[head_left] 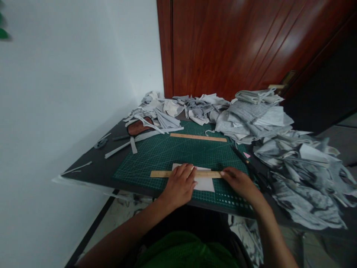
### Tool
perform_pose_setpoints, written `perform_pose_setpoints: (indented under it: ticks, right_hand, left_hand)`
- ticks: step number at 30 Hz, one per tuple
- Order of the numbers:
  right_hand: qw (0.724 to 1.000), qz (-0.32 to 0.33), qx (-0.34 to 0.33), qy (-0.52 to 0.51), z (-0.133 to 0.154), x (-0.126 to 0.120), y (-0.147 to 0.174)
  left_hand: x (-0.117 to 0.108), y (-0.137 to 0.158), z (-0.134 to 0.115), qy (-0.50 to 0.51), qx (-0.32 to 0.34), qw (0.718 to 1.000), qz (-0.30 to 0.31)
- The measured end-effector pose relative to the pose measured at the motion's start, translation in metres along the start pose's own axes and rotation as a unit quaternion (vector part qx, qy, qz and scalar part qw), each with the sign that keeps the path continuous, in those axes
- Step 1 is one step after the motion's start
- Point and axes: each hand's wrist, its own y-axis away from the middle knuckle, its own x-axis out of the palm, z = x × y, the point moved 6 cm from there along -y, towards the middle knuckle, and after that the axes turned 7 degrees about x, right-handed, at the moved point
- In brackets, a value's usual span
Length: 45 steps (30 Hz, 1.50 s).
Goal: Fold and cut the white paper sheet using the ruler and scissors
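Observation:
A wooden ruler (205,174) lies across a small pale piece of fabric (205,184) near the front edge of the green cutting mat. My left hand (180,186) rests flat on the ruler and the fabric, its fingers stretched forward and pressing down. At the ruler's right end, my right hand (240,182) pinches the wood between thumb and fingers. Part of the fabric is hidden under my left hand and the ruler. To the right of my right hand, black scissors (255,171) lie on the mat's edge.
A second wooden ruler (198,137) lies farther back on the cutting mat (150,152). Grey and white fabric piles (256,115) line the back and right. At left are fabric strips (142,137) and a brown pouch-like item (139,126). A pink scrap (247,155) lies near the scissors.

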Motion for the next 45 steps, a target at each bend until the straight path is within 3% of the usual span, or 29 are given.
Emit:
perform_pose_setpoints:
  ticks: [4, 7, 14, 20, 26, 29, 33, 39, 45]
  right_hand:
    - [0.983, -0.004, 0.075, 0.168, -0.005, -0.004, -0.002]
    - [0.972, -0.016, 0.072, 0.225, -0.002, -0.002, 0.001]
    - [0.977, 0.015, -0.052, 0.204, 0.017, 0.014, -0.002]
    - [0.977, 0.008, -0.063, 0.203, 0.02, 0.017, -0.006]
    - [0.979, 0.014, -0.047, 0.196, 0.021, 0.019, -0.005]
    - [0.976, -0.004, -0.049, 0.212, 0.025, 0.018, -0.001]
    - [0.971, -0.001, -0.112, 0.21, 0.04, 0.023, 0.009]
    - [0.959, 0.005, -0.102, 0.263, 0.041, 0.031, 0.008]
    - [0.969, 0.013, -0.086, 0.229, 0.032, 0.031, 0.006]
  left_hand:
    - [0.013, -0.009, 0.013, 0.067, -0.066, 0.993, 0.068]
    - [0.014, -0.012, 0.02, 0.078, -0.081, 0.991, 0.071]
    - [0.018, -0.016, 0.022, 0.066, -0.074, 0.991, 0.085]
    - [0.016, -0.014, 0.022, 0.05, -0.074, 0.995, 0.033]
    - [0.018, -0.018, 0.022, 0.046, -0.077, 0.995, 0.053]
    - [0.011, -0.018, 0.015, 0.018, -0.053, 0.998, 0.01]
    - [0.006, -0.015, 0.001, 0.024, 0.006, 1.0, -0.006]
    - [0.016, -0.015, 0.014, 0.051, -0.073, 0.995, 0.033]
    - [0.019, -0.02, 0.022, 0.095, -0.075, 0.992, 0.029]
